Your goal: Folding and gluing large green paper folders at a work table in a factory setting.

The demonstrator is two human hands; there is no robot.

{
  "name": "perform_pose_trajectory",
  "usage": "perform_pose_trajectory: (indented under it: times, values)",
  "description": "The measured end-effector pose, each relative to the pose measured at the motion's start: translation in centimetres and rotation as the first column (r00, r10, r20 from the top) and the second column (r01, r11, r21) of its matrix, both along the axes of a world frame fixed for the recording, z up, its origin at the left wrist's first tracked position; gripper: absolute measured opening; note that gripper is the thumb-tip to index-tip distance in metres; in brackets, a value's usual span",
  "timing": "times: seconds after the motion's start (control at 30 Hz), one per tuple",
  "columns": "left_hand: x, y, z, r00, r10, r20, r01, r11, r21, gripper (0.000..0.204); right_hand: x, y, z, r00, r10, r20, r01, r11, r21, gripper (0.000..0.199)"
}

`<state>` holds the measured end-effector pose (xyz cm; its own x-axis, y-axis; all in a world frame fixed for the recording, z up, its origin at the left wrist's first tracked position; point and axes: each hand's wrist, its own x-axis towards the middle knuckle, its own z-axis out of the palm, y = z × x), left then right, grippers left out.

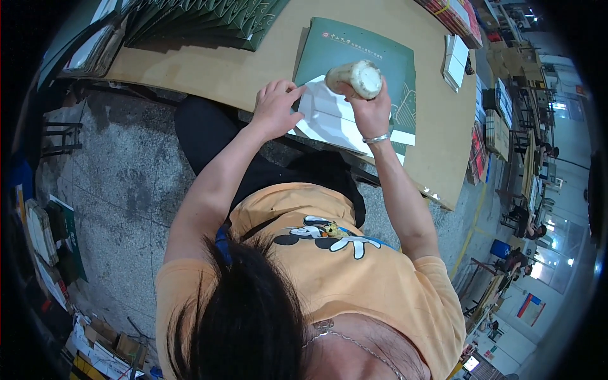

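A green printed paper folder (361, 44) lies on the table in front of me, with a folded white flap (324, 113) along its near part. My right hand (370, 114) is wrapped round a whitish, smeared plastic bottle (365, 77). The bottle is tipped over so that its round base faces up, above the folder; its mouth end is hidden. At the left edge of the white flap, my left hand (277, 109) has its fingers apart, with the fingertips at the paper and nothing held.
The brown table (278, 60) carries fanned green folders (206, 22) at the far left. Small white cards (455, 62) lie at the right, near a stack of printed sheets (451, 16). A dark stool (62, 136) stands left. Other people work in the distance at right.
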<state>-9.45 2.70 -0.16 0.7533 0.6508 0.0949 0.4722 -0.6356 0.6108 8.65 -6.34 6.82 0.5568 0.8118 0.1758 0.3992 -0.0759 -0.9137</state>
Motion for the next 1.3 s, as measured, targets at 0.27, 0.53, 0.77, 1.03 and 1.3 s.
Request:
perform_pose_trajectory:
  times: [0.27,0.53,0.77,1.03,1.3]
  values:
    - [-0.9,1.4,-1.6,0.992,-0.118,0.037,0.119,0.993,-0.027,0.056,-0.9,-1.4,1.9,0.981,0.052,-0.184,-0.053,0.999,-0.003,0.049]
    - [-1.1,2.0,-1.6,0.978,-0.208,0.018,0.209,0.974,-0.088,0.062,-2.6,-2.0,1.8,0.959,0.047,-0.279,-0.074,0.993,-0.09,0.051]
    - [-1.1,1.7,-1.7,0.981,-0.183,0.059,0.187,0.98,-0.072,0.06,-3.3,-1.7,1.3,0.97,0.076,-0.231,-0.106,0.987,-0.12,0.054]
    - [-1.2,1.5,-1.7,0.984,-0.164,0.066,0.166,0.985,-0.038,0.059,-2.7,-2.1,1.4,0.979,0.098,-0.177,-0.127,0.979,-0.161,0.054]
    - [-1.2,1.8,-1.9,0.982,-0.177,0.071,0.179,0.984,-0.025,0.059,-2.3,-3.2,1.8,0.987,0.087,-0.136,-0.114,0.972,-0.205,0.056]
